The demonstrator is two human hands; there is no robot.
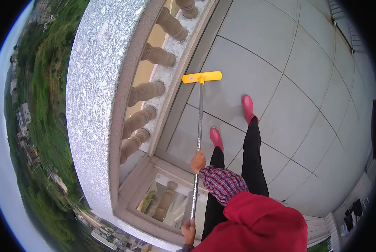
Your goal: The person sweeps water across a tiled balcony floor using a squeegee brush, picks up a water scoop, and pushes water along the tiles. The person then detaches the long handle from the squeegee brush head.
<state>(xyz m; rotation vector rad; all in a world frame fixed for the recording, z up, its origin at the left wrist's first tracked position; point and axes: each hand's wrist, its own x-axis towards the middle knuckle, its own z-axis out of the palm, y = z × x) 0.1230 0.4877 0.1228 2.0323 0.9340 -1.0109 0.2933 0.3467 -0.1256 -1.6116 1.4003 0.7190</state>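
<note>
Both of my hands are wrapped round the silver, spiral-patterned pole of a long-handled mop point(201, 111). Its yellow bar-shaped head point(202, 77) rests on the grey tiles beside the low edge of the balustrade; the underside is hidden. Partway down the pole, my right hand point(198, 162) is closed on it, with a checked cuff and red sleeve behind. My left hand point(188, 231) grips the pole near its upper end, close to my body. Damp patches show on the tiles point(221, 94) around the head.
A stone balustrade with a speckled top point(99, 84) and rounded balusters point(148, 93) runs along the left and turns a corner in front of glass point(158, 197). My pink boots point(248, 107) stand on the tiles. Dark items point(356, 210) hang at far right. Green hills lie beyond.
</note>
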